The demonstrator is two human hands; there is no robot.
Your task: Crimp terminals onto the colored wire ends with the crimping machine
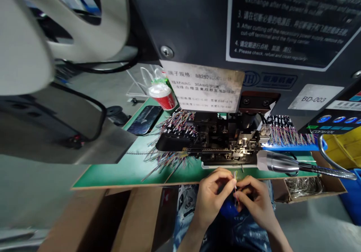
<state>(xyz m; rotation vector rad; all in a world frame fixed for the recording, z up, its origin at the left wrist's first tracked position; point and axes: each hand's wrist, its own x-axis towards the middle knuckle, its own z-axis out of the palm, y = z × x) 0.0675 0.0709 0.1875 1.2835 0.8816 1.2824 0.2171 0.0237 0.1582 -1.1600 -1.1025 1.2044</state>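
My left hand (216, 192) pinches a small bunch of thin coloured wires (235, 175) between thumb and fingers. Close beside it, my right hand (252, 195) has its fingertips closed on the lower part of the same wires. The wire ends point up toward the crimping machine's lit die area (240, 152), a short way beyond my hands and apart from them. A lamp with a silver head (278, 161) reaches in from the right. What lies between the right fingertips is partly hidden.
Bundles of coloured wires (180, 126) lie left of the machine, more on a blue tray (296, 146) at right. A phone (145, 120) and red-white cup (162, 96) stand on the green table (113, 175). Cardboard boxes (138, 218) sit below; a reel guard (93, 146) overhangs left.
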